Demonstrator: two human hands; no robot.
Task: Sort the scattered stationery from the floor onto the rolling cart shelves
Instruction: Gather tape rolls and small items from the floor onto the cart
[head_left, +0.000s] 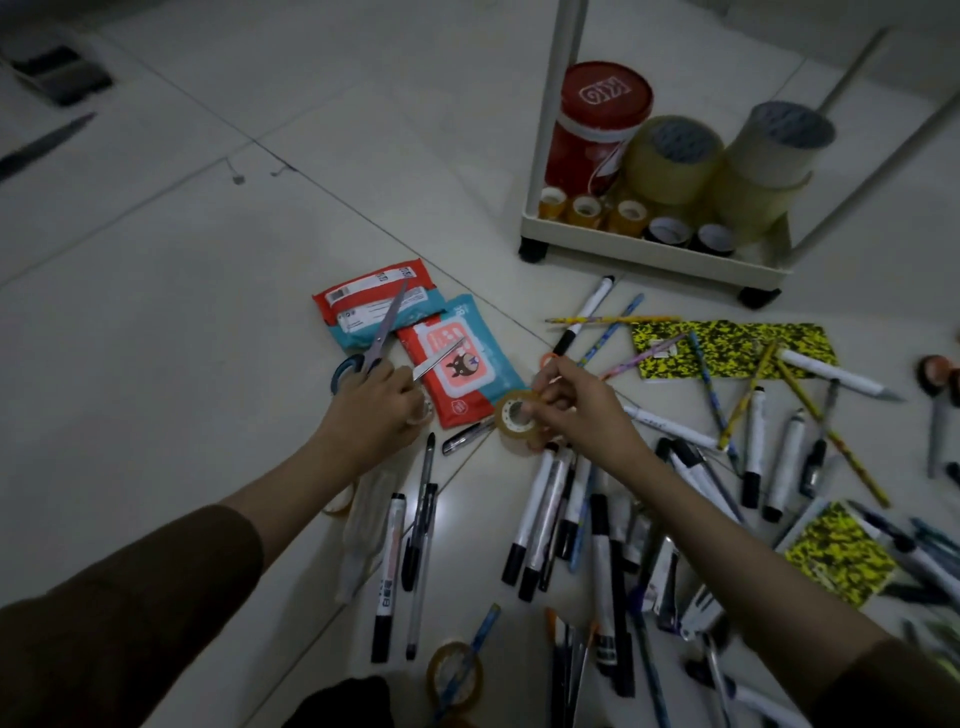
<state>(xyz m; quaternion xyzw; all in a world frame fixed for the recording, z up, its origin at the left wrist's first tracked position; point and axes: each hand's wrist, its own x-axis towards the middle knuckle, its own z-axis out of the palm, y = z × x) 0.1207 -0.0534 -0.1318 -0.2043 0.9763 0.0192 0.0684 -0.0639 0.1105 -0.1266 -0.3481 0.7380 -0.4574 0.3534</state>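
Left hand (382, 402): reaching forward over the tiled floor (156, 312), arm extended from a brown sleeve (130, 613), fingers curling down around a clear tape roll (423, 410) that is only partly showing beneath them. The hand is lying just beside the blue handle of the scissors (371, 348), whose blades are resting open across two wipe packs (415, 343).

Right hand (576, 402): reaching forward, wrist turned inward, fingers and thumb pinching a small yellowish tape roll (514, 415) and holding it above the floor, between the wipe packs and the marker pile.

Floor stock: black-capped markers (545, 509) lying in a loose heap under the right forearm; pencils (613, 332) and pens fanning out toward the right; two yellow-and-black patterned notebooks (727, 348), one near the cart, one at the lower right; another tape roll (454, 675) lying at the bottom edge with a pencil across it.

Rolling cart (649, 254): standing upper right on black castors. Its bottom shelf is carrying a red cylindrical tin (597, 124), large tape rolls (675, 156) stacked beside it, and a row of small tape rolls along the front lip.
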